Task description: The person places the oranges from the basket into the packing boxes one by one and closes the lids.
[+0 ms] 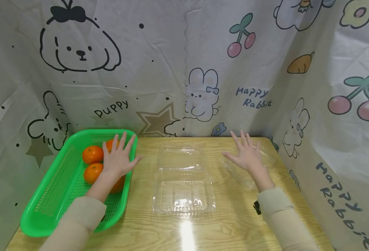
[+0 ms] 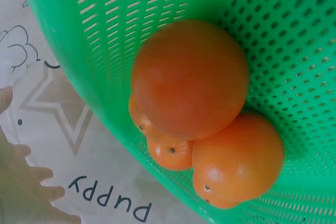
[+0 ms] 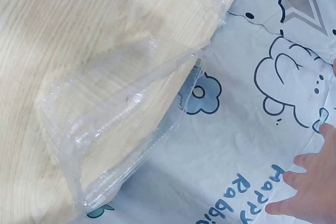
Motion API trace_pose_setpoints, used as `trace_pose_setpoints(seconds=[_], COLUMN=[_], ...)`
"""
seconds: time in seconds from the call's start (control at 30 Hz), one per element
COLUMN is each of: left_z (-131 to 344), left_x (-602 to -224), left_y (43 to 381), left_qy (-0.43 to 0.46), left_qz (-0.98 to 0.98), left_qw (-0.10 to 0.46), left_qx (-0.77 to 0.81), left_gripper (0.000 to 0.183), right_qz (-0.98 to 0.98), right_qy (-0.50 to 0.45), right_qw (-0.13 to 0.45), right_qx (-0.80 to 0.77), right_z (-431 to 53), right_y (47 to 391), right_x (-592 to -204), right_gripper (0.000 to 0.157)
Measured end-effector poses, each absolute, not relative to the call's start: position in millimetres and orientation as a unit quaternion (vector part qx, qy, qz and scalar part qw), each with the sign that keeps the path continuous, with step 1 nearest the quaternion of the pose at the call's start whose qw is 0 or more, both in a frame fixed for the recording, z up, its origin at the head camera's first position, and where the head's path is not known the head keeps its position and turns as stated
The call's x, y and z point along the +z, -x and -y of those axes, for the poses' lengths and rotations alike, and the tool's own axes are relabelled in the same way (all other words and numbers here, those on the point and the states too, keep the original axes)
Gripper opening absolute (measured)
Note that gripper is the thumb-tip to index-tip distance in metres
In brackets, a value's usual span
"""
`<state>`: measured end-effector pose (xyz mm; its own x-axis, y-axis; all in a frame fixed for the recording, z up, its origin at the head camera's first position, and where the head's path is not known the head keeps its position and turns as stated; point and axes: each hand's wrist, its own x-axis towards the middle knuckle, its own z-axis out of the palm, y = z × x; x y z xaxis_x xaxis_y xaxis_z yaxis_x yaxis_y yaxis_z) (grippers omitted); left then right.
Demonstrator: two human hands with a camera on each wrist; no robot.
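My left hand (image 1: pixel 118 159) is spread flat over the right side of a green basket (image 1: pixel 68 181), its straight fingers holding nothing. Below and beside it lie several oranges (image 1: pixel 92 154), partly hidden by the hand and forearm; the left wrist view shows one orange (image 2: pixel 189 80) heaped over others. My right hand (image 1: pixel 246 155), fingers also spread, hovers over a clear plastic container (image 1: pixel 239 172) at the table's right and covers part of it. Between the hands a second clear container (image 1: pixel 184 198) lies opened out, with its lid half (image 1: pixel 181 157) toward the back.
The wooden table (image 1: pixel 147 223) ends at a printed cloth (image 1: pixel 159 69) hanging behind it and along both sides. A small black object (image 1: pixel 257 207) shows beside the right sleeve. The basket's raised rim (image 1: pixel 27 223) borders the left of the table.
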<state>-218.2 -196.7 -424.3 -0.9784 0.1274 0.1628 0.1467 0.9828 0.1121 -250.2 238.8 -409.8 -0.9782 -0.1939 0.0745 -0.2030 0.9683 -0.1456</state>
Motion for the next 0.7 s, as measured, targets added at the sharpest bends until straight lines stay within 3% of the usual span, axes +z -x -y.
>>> trace_pose_setpoints(seconds=[0.4, 0.7], left_z=[212.9, 221.3], left_x=[-419.8, -417.3], left_y=[206.2, 195.2], left_qy=[0.055, 0.063], left_qz=[0.993, 0.994], left_qw=[0.069, 0.066], left_qx=[-0.083, -0.066], left_gripper=[0.07, 0.064], right_qz=[0.98, 0.977], right_qy=[-0.115, -0.114], right_qw=[0.099, 0.105], right_qx=[0.132, 0.143], right_z=[-231.5, -224.1], right_y=[229.9, 216.3], right_x=[-439.6, -461.9], right_gripper=[0.072, 0.064])
